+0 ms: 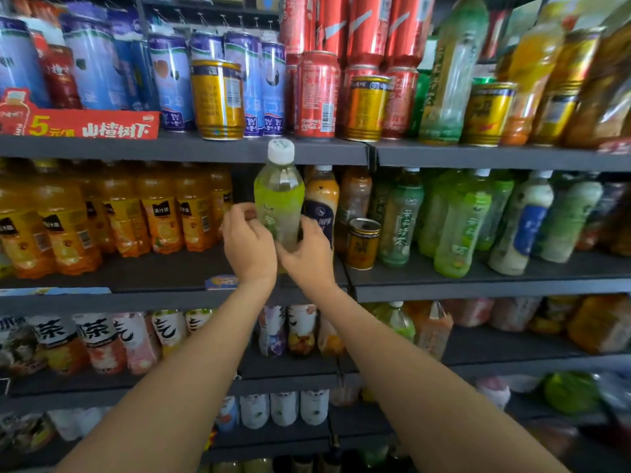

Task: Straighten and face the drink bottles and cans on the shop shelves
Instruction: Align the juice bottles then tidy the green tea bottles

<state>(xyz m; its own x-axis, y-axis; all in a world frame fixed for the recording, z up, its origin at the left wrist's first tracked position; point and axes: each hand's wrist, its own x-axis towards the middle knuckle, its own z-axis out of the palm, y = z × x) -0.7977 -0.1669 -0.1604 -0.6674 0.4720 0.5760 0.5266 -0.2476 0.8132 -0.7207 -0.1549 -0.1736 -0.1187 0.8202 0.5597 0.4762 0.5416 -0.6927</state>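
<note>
Both hands meet on one green tea bottle (279,203), held upright in front of the second shelf (478,285) down. The left hand (251,242) curls its fingers round the bottle's lower left side, thumb and forefinger pinching near the label. The right hand (307,254) cups the base and lower right side, its fingers wrapped behind. A two-handed hold of this kind probably lets the person turn the bottle so that its label faces out before it is set down.

The bottle's white cap (281,150) overlaps the front edge of the shelf above, so it seems to be off the board and in front of the row, not yet standing in a slot. Just right of the bottle stands a milk tea bottle with a dark label (321,206), and right of that a small gold can (363,242) that looks out of place among bottles. Further right are more green tea bottles (457,223), several tilted; the held bottle likely belongs with them. Left of the held bottle, beyond a dark gap, stand orange juice bottles (160,213) in a fairly even row.
</note>
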